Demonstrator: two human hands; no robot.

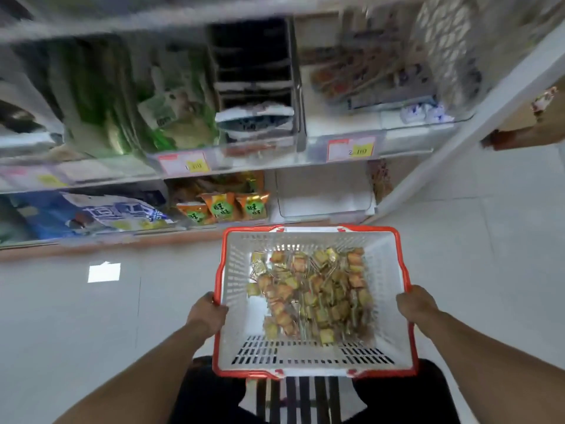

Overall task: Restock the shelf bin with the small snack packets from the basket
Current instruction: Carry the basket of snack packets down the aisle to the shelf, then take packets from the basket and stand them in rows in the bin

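**Basket of snack packets held in both hands before the shelves**

A person holds a white basket [315, 301] with a red rim in front of the body, above the tiled floor [91, 316]. The left hand [207, 316] grips the rim on one side, its fingers [220, 309] curled over the red edge and pressed together on it. The right hand [417, 307] clasps the opposite side of the rim, its fingers wrapped around the edge and hidden from view.

The small snack packets [315, 295], orange and yellow-green, lie in a loose heap on the basket's bottom, between the two hands and a little beyond the fingers.

Beyond the basket's far rim stands the shelf unit. On its lowest level a clear shelf bin [325, 194] sits just past the basket and looks bare inside. Beside it, toward the left hand's side, stand orange bags [223, 206] with green labels. Higher shelves carry blurred goods and price tags [351, 149].
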